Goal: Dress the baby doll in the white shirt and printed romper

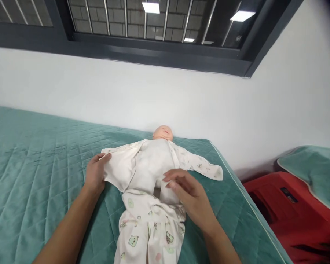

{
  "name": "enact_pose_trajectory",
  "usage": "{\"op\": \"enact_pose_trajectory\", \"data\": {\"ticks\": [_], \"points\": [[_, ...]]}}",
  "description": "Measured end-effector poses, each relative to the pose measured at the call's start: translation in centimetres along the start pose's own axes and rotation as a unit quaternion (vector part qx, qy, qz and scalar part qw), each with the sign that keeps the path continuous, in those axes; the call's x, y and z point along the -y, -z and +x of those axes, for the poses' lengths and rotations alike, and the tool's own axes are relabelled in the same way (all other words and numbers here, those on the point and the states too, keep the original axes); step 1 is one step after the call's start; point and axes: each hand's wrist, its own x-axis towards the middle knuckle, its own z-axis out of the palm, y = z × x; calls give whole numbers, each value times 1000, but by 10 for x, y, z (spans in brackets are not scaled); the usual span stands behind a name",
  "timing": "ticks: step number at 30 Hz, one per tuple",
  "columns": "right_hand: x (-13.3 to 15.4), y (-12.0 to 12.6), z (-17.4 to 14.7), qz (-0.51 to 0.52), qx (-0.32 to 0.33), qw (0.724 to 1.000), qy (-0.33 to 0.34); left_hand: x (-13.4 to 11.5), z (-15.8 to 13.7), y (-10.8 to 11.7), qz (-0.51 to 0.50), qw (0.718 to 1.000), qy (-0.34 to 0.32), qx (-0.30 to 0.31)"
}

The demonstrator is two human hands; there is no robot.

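Note:
A baby doll (164, 132) lies face up, its head by the wall. It wears a white top (154, 157) under a printed jacket (121, 165) that is spread apart at the front, plus white trousers (148, 227) with animal prints. My left hand (96, 170) pinches the outer edge of the jacket's left-hand panel and pulls it sideways. Over the lower belly, my right hand (188, 194) has thumb and fingertips nearly together by the top's hem; what they hold, if anything, I cannot make out. One jacket sleeve (206, 167) stretches out to the right.
A green quilted cover (44, 165) lies beneath the doll, its piped edge running down the right. Beyond that edge stands a red plastic stool (297, 205) with green cloth (316, 172) on it. Behind are a white wall (112, 88) and a dark-framed barred window (154, 47).

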Motion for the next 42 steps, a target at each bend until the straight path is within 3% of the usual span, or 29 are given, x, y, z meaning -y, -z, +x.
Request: {"op": "enact_pose_trajectory", "data": {"ticks": [2,4,9,14,16,19,21,23,27,35,39,42], "points": [[-15,2,6,-61,-137,988,20,1,2,6,38,999,14,-17],[-28,3,11,-139,-210,968,3,5,6,8,108,994,3,-31],[-42,6,15,-214,-226,947,-78,21,14,4,250,958,-124,-68],[-44,10,15,-197,-237,945,-110,27,8,-4,384,872,-295,-73],[-45,10,15,-191,-240,946,-108,26,3,-7,387,848,-362,-25],[-45,7,15,-187,-238,947,-110,27,0,-16,345,812,-459,106],[-44,5,16,-186,-246,945,-111,30,0,-24,338,783,-490,181],[-44,5,16,-182,-259,943,-106,34,1,-31,352,767,-492,213],[-49,9,17,-169,-285,938,-101,39,5,-36,403,769,-461,182],[-60,30,21,-148,-336,926,-88,42,13,-31,455,827,-325,60],[-57,64,16,-224,-327,914,-89,39,12,-26,413,844,-340,41],[-58,92,7,-318,-310,887,-127,32,6,-25,324,869,-374,28]]}}
